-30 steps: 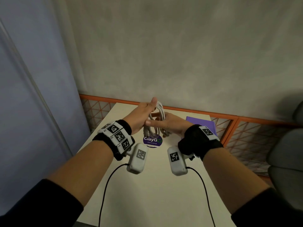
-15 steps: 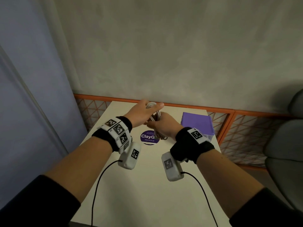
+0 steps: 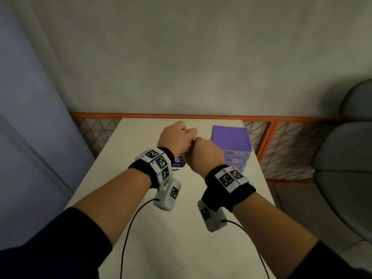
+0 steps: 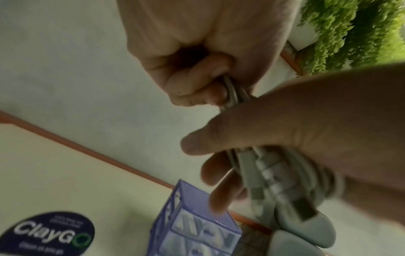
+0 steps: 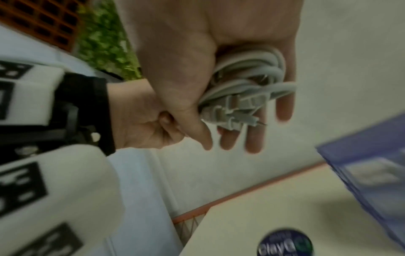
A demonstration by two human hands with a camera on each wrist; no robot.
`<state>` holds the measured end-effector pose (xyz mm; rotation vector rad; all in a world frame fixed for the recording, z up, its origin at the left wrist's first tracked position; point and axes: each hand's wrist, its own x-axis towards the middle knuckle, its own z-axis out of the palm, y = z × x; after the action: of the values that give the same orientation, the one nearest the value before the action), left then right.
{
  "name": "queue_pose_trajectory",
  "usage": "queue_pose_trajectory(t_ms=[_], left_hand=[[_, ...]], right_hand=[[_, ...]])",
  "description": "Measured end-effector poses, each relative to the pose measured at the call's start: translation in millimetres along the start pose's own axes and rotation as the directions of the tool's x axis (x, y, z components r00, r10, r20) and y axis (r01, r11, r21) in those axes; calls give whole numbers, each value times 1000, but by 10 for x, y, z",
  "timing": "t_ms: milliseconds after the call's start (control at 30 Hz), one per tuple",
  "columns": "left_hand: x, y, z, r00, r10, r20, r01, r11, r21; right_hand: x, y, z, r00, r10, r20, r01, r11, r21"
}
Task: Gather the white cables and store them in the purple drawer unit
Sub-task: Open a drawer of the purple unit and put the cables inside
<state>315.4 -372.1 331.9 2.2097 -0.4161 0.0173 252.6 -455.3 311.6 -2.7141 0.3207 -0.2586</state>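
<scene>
Head view shows a narrow cream table point(image 3: 181, 228) running away to an orange-framed railing point(image 3: 261, 118) at its far edge, with a grey wall behind, a blue panel off the left side and a grey chair point(image 3: 346, 168) off the right. The near half of the tabletop is bare apart from two black wrist leads; the purple drawer unit point(image 3: 231, 137) stands at the far right corner, close to the table's right edge, and a round dark ClayGo sticker point(image 3: 178, 162) lies left of it, partly hidden by the wrists.

Compared with a second ago, the upright loop of cable that stood up between flat, extended fingers has been folded down into a compact bunch, both hands have curled in, and the drawer unit now sits fuller in frame.

Above the table, just left of the drawer unit, the left hand point(image 4: 197, 57) is fisted, its curled fingers pinching a strand of the white cables point(image 5: 247, 86). The right hand point(image 5: 210, 52) cradles the coiled bunch with its plugs in the palm, thumb pressed across it, fingers loosely bent around it with the tips extended. The two hands touch.
</scene>
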Motion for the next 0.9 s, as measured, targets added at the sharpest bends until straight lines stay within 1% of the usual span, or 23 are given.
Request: queue_pose_trajectory(t_ms=[33, 67, 100, 167, 233, 267, 333, 367, 400, 433, 467, 533, 567, 633, 767, 833, 900], left_hand=[[11, -12, 79, 999, 17, 31, -17, 1000, 23], [21, -21, 158, 996, 38, 76, -42, 998, 45], [31, -29, 244, 990, 61, 124, -69, 996, 62], [50, -53, 434, 975, 86, 205, -99, 994, 55], [75, -74, 638, 957, 87, 277, -94, 995, 13], [89, -87, 737, 945, 76, 317, -79, 997, -3], [135, -125, 913, 909, 57, 412, -52, 998, -24], [173, -148, 991, 888, 54, 456, -52, 998, -18], [225, -178, 1072, 874, 61, 482, -68, 998, -3], [287, -215, 1150, 874, 84, 479, -105, 994, 17], [360, -261, 1231, 884, 113, 453, -153, 987, 54], [513, -351, 1401, 903, 170, 394, -254, 952, 173], [578, -389, 1479, 905, 190, 381, -296, 924, 242], [691, -454, 1611, 894, 223, 388, -356, 880, 313], [876, -610, 1798, 829, 281, 483, -467, 823, 324], [876, -658, 1794, 819, 337, 465, -513, 793, 329], [868, -692, 1815, 820, 403, 407, -546, 764, 343]], right_hand=[[-6, 87, 56, 997, 27, 70, -39, 983, 181], [-19, 182, 116, 990, 42, 138, -90, 925, 368], [-41, 272, 161, 981, 50, 188, -139, 855, 499], [-86, 455, 232, 969, 67, 237, -203, 761, 616], [-114, 633, 270, 955, 115, 273, -270, 717, 643], [-110, 743, 297, 943, 144, 299, -309, 710, 632], [-88, 1002, 360, 909, 223, 353, -403, 692, 599], [-69, 1141, 396, 888, 274, 368, -452, 661, 599], [-40, 1287, 445, 863, 340, 374, -505, 603, 618], [-6, 1421, 491, 834, 411, 369, -547, 525, 652], [30, 1543, 538, 801, 480, 359, -575, 445, 687], [112, 1743, 648, 738, 584, 339, -588, 308, 748], [159, 1809, 704, 712, 617, 334, -586, 261, 767], [244, 1910, 819, 675, 663, 325, -582, 208, 786], [403, 2056, 1068, 614, 718, 327, -568, 115, 815], [452, 2048, 1141, 582, 732, 354, -545, 27, 838], [511, 2041, 1231, 554, 742, 378, -511, -54, 858]])
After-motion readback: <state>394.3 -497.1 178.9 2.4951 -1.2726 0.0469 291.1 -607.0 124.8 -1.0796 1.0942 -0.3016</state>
